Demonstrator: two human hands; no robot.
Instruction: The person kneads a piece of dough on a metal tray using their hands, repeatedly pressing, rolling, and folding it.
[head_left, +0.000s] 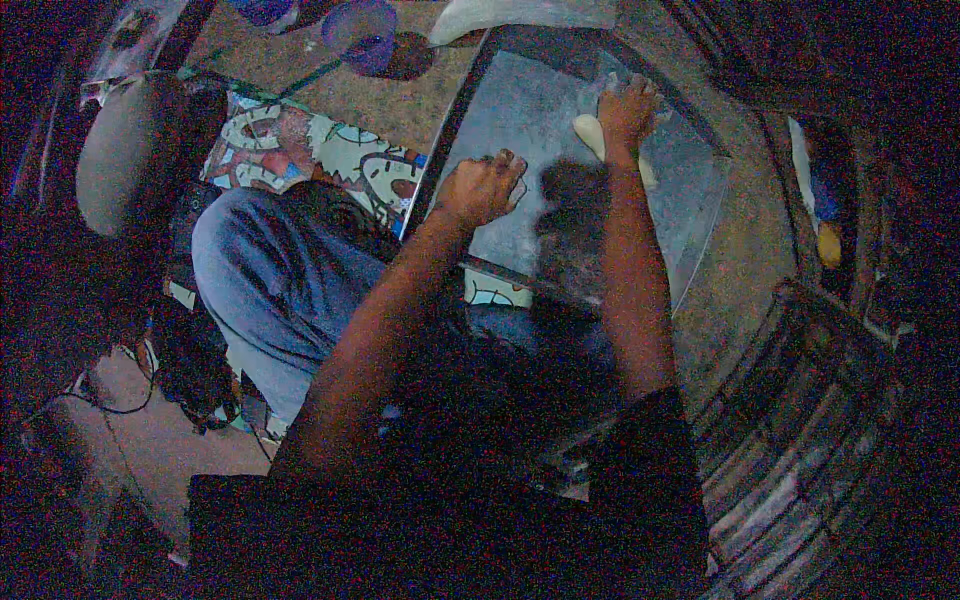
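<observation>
A grey board with a dark raised frame (510, 105) lies at an angle over my lap. My left hand (485, 185) is over its left part, fingers curled, with whatever may be under them too small or hidden to name. Up at the board's far right, my right hand (628, 112) has bent fingers down at a pale, crumpled patch, perhaps flour or film; what they grip is unclear. An elongated, smooth, cream dough-like piece (590, 135) lies under and beside that hand, partly hidden by my wrist.
Purple containers (355, 40) and a pale curved object (510, 15) are beyond the board. A patterned mat (300, 145) lies left, near my bent knee (270, 270) and a rounded grey object (125, 150). A slatted dark basket or rack (790, 440) stands at lower right.
</observation>
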